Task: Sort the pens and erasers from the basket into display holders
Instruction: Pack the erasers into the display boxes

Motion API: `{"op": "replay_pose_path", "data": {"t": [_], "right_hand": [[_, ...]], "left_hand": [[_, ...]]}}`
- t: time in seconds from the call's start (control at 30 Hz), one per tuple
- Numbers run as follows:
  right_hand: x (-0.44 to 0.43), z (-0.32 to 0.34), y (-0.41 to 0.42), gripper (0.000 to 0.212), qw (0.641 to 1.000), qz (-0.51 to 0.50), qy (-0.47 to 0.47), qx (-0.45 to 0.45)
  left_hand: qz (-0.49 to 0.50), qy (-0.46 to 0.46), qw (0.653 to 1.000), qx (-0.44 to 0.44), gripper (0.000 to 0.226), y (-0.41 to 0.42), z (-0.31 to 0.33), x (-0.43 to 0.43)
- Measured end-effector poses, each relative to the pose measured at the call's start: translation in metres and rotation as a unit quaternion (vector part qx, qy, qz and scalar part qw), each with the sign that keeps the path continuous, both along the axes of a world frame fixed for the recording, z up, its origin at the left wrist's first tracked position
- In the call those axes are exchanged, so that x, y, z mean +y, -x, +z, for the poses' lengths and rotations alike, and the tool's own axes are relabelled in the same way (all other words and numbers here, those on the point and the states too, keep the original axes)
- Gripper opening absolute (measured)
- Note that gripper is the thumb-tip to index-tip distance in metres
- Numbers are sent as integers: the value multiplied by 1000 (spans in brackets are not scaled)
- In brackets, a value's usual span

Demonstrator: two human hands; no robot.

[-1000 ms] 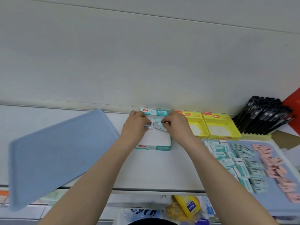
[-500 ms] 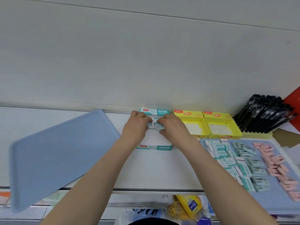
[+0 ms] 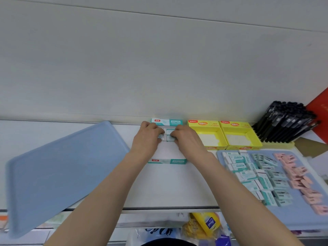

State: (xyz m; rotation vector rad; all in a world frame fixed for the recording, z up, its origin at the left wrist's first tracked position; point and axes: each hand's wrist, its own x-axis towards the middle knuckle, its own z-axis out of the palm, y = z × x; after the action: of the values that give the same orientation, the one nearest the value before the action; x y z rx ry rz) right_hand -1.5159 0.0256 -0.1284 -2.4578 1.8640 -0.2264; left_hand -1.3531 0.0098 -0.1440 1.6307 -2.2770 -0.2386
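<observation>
The left hand (image 3: 149, 137) and the right hand (image 3: 188, 139) are bare across the knuckles, backs and wrists. The left forearm (image 3: 99, 197) and the right forearm (image 3: 239, 192) are likewise uncovered from the wrist to the lower edge of the view. The fingernails are too blurred to describe. Well behind the hands, between the two forearms, is a dark curved patch (image 3: 165, 243). Whether it is clothing cannot be told.

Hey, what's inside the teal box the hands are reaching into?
In the teal box, at its far end, sit a few teal-wrapped erasers, gripped by the left hand and right hand. Its near floor shows bare white. Whatever lies beneath the hands is covered.
</observation>
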Motion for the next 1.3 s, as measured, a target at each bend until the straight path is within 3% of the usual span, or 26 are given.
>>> {"op": "replay_pose_path", "data": {"t": [0.13, 0.23, 0.33, 0.43, 0.53, 0.67, 0.8, 0.9, 1.03, 1.1, 1.23, 1.3], "right_hand": [[12, 20, 22, 30, 996, -2, -1, -91], [37, 41, 66, 32, 988, -74, 16, -138], [67, 56, 127, 30, 976, -178, -8, -123], [90, 62, 165, 27, 968, -216, -117, -55], [95, 51, 171, 32, 964, -185, -168, -85], [86, 36, 175, 29, 975, -163, -133, -77], [83, 37, 182, 12, 976, -167, -90, -105], [80, 42, 183, 14, 966, -171, -60, -186], [70, 55, 178, 38, 942, -160, 10, -295], [62, 62, 170, 45, 922, -162, 31, -349], [43, 70, 138, 27, 850, -178, 25, -495], [36, 69, 116, 20, 840, -174, -4, -514]], "left_hand": [[3, 8, 1000, -10, 32, 2, 1, 2], [3, 32, 999, 25, 33, 12, 6, 9], [-63, 46, 991, 110, 25, 47, 20, 27], [-185, -4, 972, 146, 21, 97, 33, 52], [-269, -67, 952, 129, 27, 140, 33, 74], [-293, -102, 949, 48, 42, 167, 29, 84], [-287, -139, 945, 74, 38, 170, 30, 81], [-266, -174, 940, 123, 27, 173, 37, 84], [-228, -203, 930, 202, 17, 167, 37, 83], [-199, -204, 927, 244, 18, 157, 38, 80], [-75, -147, 933, 319, 18, 112, 37, 56], [8, -87, 935, 344, 18, 74, 32, 41]]}}
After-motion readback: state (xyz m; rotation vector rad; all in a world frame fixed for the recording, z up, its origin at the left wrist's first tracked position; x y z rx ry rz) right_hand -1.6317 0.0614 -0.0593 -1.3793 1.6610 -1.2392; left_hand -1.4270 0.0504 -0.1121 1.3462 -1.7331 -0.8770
